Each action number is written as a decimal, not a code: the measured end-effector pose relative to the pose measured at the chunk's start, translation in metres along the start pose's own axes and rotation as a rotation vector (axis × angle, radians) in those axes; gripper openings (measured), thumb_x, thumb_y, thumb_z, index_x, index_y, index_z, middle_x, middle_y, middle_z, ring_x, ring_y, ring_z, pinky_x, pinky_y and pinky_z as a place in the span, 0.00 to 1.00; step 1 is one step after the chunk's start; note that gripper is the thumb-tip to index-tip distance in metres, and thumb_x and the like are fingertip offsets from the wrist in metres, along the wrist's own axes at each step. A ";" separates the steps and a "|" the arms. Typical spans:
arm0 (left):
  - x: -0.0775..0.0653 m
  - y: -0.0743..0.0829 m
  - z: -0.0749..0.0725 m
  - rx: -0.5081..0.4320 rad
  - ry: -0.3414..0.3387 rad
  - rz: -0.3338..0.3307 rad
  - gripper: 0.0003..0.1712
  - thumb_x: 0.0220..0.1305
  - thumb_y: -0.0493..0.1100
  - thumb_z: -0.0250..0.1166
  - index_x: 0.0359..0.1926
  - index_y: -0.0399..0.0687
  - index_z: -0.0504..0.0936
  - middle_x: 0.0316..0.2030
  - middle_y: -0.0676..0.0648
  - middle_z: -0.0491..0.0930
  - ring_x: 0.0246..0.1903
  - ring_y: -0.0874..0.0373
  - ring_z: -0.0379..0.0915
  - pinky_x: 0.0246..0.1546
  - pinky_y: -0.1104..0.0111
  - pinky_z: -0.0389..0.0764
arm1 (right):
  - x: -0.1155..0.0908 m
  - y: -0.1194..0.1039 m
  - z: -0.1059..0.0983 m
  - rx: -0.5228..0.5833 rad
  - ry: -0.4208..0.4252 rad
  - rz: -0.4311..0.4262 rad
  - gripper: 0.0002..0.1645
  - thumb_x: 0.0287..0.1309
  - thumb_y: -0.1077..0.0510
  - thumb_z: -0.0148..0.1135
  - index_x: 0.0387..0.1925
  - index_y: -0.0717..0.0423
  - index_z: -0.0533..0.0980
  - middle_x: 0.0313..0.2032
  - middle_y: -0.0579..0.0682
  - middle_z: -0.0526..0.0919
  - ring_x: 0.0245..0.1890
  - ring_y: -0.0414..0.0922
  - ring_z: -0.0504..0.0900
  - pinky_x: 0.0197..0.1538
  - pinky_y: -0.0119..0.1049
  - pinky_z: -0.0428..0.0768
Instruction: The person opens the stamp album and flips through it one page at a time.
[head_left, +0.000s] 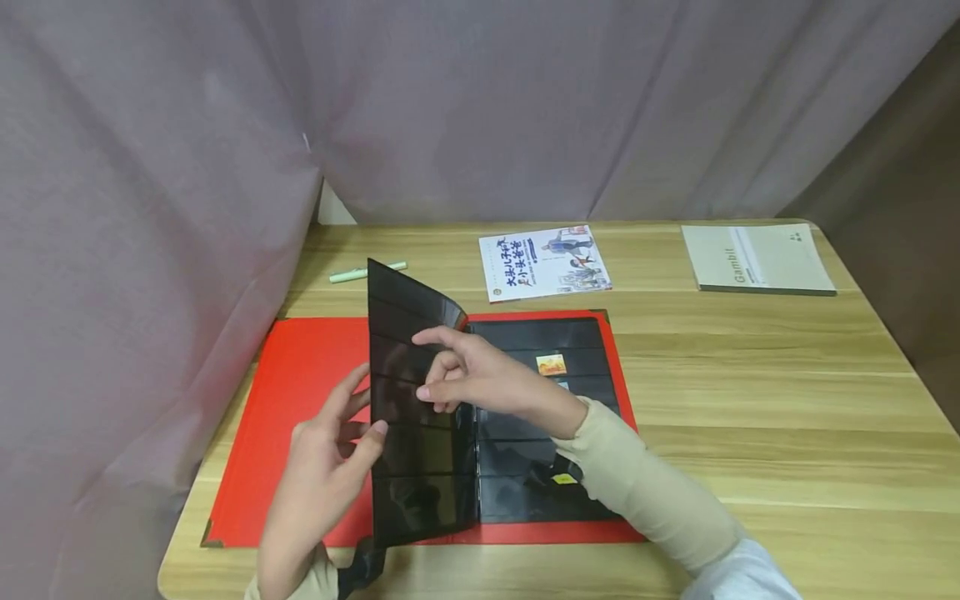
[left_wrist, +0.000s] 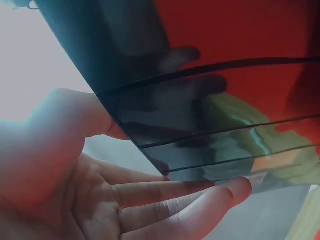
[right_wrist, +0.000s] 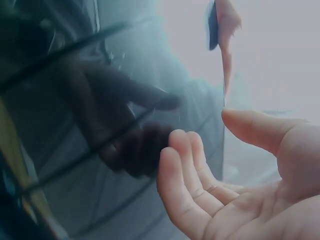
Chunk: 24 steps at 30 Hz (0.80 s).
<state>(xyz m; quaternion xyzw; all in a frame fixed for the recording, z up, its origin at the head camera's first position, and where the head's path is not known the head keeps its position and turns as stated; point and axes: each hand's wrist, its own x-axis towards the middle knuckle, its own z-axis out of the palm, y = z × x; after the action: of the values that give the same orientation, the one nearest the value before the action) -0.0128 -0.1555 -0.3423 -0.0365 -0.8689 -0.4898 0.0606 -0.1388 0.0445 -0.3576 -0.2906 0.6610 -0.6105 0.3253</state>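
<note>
A red stamp album [head_left: 292,358] lies spread on the wooden table, with one black page [head_left: 412,450] standing upright near its middle. My left hand [head_left: 322,467] holds that page by its outer left edge, the thumb on the near face and the fingers behind. In front of the page is my right hand [head_left: 487,375], its fingers loosely bent and nothing in them; the right wrist view shows its reflection on the glossy surface. On the black page at right [head_left: 536,454] sit an orange-yellow stamp [head_left: 551,364], a partly covered bluish one and a small yellow one [head_left: 564,479].
Behind the album lie a light green pen [head_left: 348,275], partly hidden by the raised page, and a white booklet [head_left: 543,265] with drawn figures. A pale book [head_left: 757,258] marked "Gambit" rests at the back right. Grey curtain [head_left: 480,108] hangs along the back and left.
</note>
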 end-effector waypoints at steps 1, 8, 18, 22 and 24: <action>-0.002 -0.001 -0.001 0.001 0.001 -0.015 0.35 0.66 0.31 0.63 0.73 0.44 0.66 0.55 0.37 0.82 0.37 0.54 0.87 0.36 0.63 0.85 | -0.002 0.002 -0.002 -0.030 0.009 -0.005 0.40 0.63 0.67 0.65 0.72 0.67 0.58 0.30 0.50 0.82 0.32 0.57 0.84 0.40 0.40 0.83; -0.009 -0.008 -0.009 0.055 0.055 -0.053 0.31 0.66 0.31 0.65 0.69 0.44 0.72 0.39 0.45 0.87 0.31 0.58 0.86 0.35 0.66 0.83 | -0.016 0.012 -0.021 -0.297 0.096 -0.048 0.33 0.64 0.61 0.67 0.67 0.68 0.68 0.35 0.48 0.83 0.37 0.49 0.85 0.48 0.38 0.82; -0.003 -0.001 -0.008 0.026 0.143 0.014 0.27 0.62 0.27 0.65 0.63 0.41 0.80 0.23 0.58 0.82 0.22 0.61 0.78 0.34 0.78 0.80 | -0.042 0.031 -0.050 -0.479 0.240 0.006 0.30 0.62 0.61 0.69 0.64 0.64 0.72 0.39 0.48 0.83 0.40 0.46 0.82 0.50 0.44 0.82; 0.006 0.009 -0.004 0.012 0.167 0.059 0.26 0.61 0.26 0.65 0.61 0.40 0.81 0.23 0.56 0.83 0.21 0.60 0.78 0.31 0.77 0.80 | -0.050 0.044 -0.070 -0.567 0.304 0.101 0.32 0.62 0.59 0.69 0.65 0.65 0.71 0.46 0.55 0.83 0.48 0.51 0.81 0.54 0.49 0.79; 0.011 0.014 -0.004 0.009 0.180 0.070 0.26 0.61 0.26 0.64 0.60 0.40 0.82 0.22 0.55 0.83 0.21 0.60 0.78 0.31 0.77 0.80 | -0.053 0.052 -0.082 -0.597 0.329 0.154 0.33 0.63 0.58 0.69 0.66 0.65 0.70 0.51 0.60 0.82 0.53 0.55 0.80 0.56 0.53 0.78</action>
<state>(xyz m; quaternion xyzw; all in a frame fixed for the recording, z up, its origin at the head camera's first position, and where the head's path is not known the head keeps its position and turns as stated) -0.0217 -0.1514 -0.3270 -0.0224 -0.8605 -0.4847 0.1555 -0.1696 0.1413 -0.4023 -0.2200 0.8741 -0.4023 0.1603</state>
